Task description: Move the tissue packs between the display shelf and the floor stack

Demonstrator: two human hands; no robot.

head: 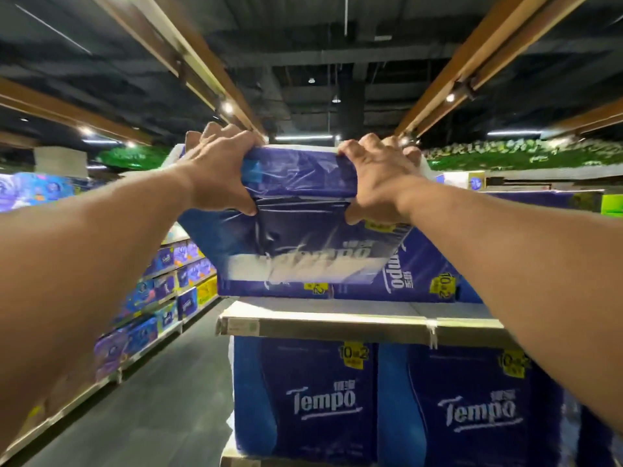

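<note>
Up high, both arms reach fwd to one blue Tempo tissue pack [296, 227] held at the top tier of the display shelf [323, 326]. Left hand [220, 170] is clamped on the pack's upper left corner – fingers curled over the top edge, thumb pressed into the plastic wrap on the front. Right hand [377, 178] grips the upper right corner the same way, thumb low on the front w/ the film bunched under it. The pack is tilted, its top leaning toward the camera, logo upside down and blurred; its bottom edge sits at or just above the shelf board, can't tell if it touches. Just beside it on the right, a second pack [414, 271] lies on its side on the same board, printed name running vertically, yellow sticker at its lower corner. Below the board stand two more upright packs [323, 399], side by side, each w/ a yellow 10+2 tag near the top. Left of the aisle floor [161, 399] – long shelving [161, 298] w/ purple, blue and yellow packages, blurred. Overhead, wooden beams [215, 72] and a dark ceiling w/ spot lamps.
</note>
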